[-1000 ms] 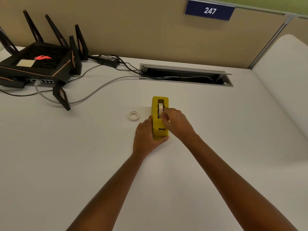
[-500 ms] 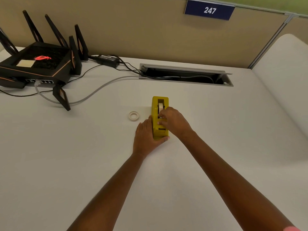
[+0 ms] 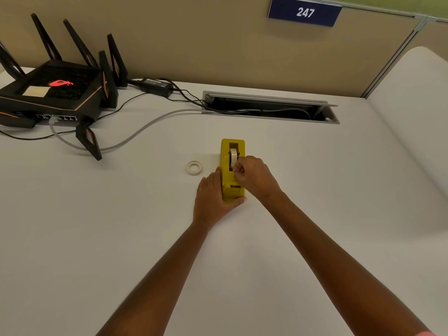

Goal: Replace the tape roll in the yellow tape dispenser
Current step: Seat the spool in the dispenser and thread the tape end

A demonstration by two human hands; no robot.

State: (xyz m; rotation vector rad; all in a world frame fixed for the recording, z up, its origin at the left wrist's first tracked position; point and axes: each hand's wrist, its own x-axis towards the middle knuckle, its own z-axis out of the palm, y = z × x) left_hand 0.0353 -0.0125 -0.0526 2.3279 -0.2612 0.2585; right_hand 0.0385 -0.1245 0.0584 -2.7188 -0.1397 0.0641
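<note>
Right hand (image 3: 254, 177): at frame centre, curled over the right side of the yellow tape dispenser (image 3: 232, 169), thumb and forefinger pinched together at the near edge of the tape roll (image 3: 233, 156). Whether a loose tape end is held in the pinch cannot be told; it is too small to resolve.

Left hand (image 3: 212, 196): fingers together and laid flat along the dispenser's left wall, thumb wrapped under its near end, bracing the body against the table (image 3: 121, 238).

Dispenser: lying at frame centre with its long axis running away from the camera, open well facing up. Contents of the well: one pale roll, standing on edge, seated toward the far half. A slot and cutter area show at the near end, below the right hand.

Second roll (image 3: 194, 167): a small pale ring, flat on the table just left of the dispenser, apart from both it and the left hand.

Upper left of frame: black router (image 3: 51, 93) with upright antennas, a grey cable (image 3: 135, 134) trailing rightward.

Upper centre: recessed cable tray (image 3: 269, 107) set in the tabletop, lid raised, dark cables lying inside.

Top right: blue sign (image 3: 304, 12) reading 247 on the partition.
</note>
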